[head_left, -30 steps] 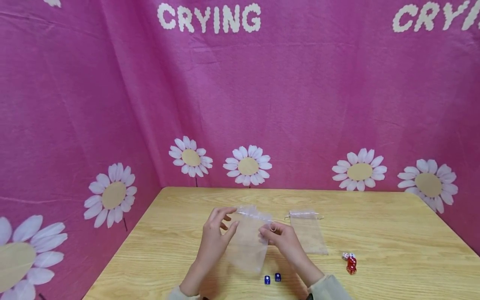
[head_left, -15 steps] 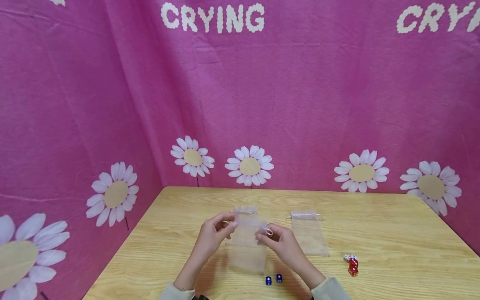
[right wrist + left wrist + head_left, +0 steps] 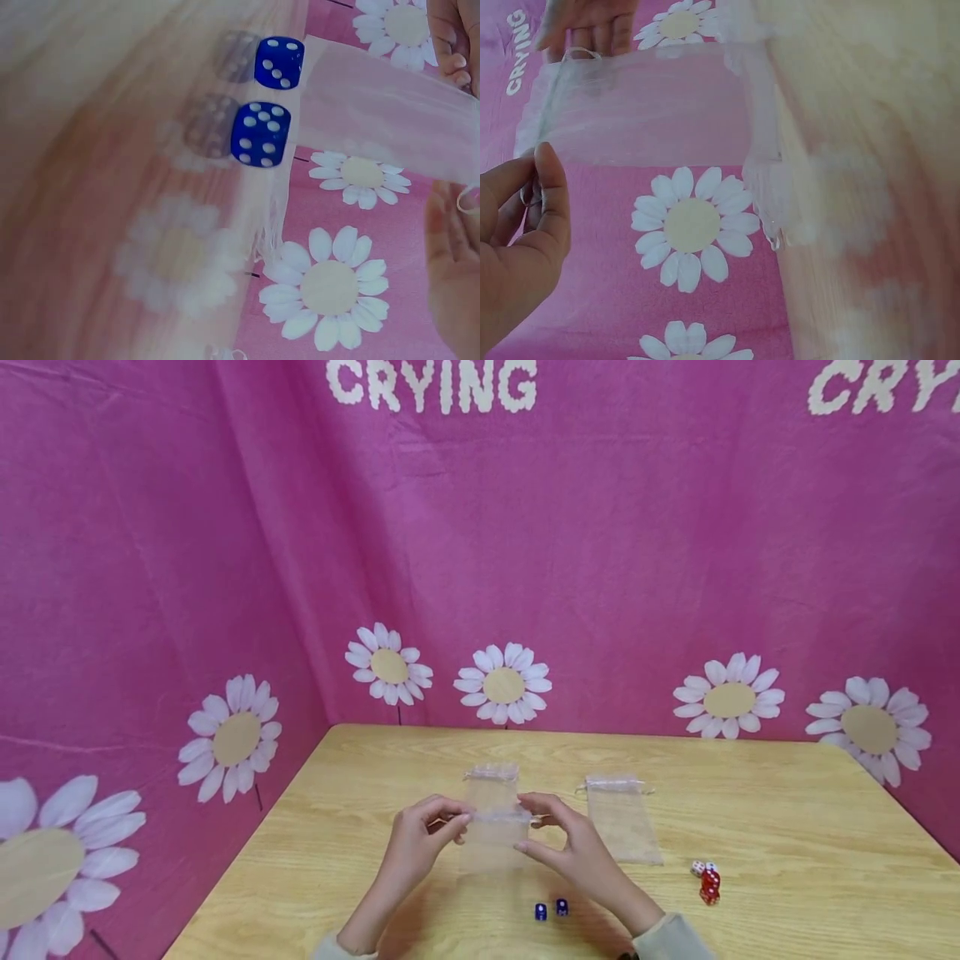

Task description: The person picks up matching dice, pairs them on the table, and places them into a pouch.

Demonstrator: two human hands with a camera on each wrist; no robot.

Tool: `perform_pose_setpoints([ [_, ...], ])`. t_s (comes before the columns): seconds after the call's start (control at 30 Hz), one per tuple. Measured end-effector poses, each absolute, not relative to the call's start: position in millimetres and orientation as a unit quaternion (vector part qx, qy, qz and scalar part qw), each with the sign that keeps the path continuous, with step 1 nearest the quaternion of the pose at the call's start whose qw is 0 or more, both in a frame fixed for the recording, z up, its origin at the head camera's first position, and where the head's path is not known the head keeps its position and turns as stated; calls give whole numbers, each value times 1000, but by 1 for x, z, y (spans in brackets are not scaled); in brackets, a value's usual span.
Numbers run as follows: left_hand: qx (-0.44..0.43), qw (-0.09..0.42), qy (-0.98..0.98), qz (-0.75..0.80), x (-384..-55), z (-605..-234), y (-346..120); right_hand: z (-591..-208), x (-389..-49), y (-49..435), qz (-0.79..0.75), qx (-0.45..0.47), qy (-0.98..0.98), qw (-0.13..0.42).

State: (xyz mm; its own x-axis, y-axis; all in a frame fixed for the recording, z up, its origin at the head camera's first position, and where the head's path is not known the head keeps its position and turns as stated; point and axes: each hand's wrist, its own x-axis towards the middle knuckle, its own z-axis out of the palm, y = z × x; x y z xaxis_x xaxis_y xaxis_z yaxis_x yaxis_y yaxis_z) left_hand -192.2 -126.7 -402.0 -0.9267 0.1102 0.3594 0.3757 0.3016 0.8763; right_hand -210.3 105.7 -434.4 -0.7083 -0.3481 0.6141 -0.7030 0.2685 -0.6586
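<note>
A sheer white drawstring pouch [image 3: 495,843] hangs by its gathered top above the table, its body dropping towards me. My left hand [image 3: 422,837] pinches the top corner at the left between thumb and forefinger; the left wrist view shows the pouch [image 3: 652,112] stretching away from those fingertips. At the other corner my right hand [image 3: 572,837] has thumb and fingers spread apart, beside the cord loop [image 3: 469,198]. Two blue dice [image 3: 551,910] with white pips sit on the table in front of the pouch.
A second sheer pouch [image 3: 491,787] lies flat behind the held one, partly covered by it. Another pouch [image 3: 624,822] lies to its right. Red dice [image 3: 710,887] and white dice [image 3: 698,867] cluster farther right on the wooden table [image 3: 810,827]. A pink daisy-print cloth [image 3: 600,568] hangs behind.
The pouch came down and towards me, off the one lying behind, which now shows. My left hand went from spread fingers to pinching its corner; my right fingers have parted from the other corner.
</note>
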Motion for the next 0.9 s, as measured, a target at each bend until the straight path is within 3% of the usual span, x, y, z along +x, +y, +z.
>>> perform_pose_setpoints([
  [0.23,-197,151,-795,-554,-183,-411,-129,-435,-212,107,449,423,-733,286],
  [0.43,-242,191,-794,-524,-177,-418,-130,-436,-210,108,451,461,-699,309],
  [0.9,-296,152,-779,-531,-172,-426,-130,-439,-200,112,483,464,-714,205],
])
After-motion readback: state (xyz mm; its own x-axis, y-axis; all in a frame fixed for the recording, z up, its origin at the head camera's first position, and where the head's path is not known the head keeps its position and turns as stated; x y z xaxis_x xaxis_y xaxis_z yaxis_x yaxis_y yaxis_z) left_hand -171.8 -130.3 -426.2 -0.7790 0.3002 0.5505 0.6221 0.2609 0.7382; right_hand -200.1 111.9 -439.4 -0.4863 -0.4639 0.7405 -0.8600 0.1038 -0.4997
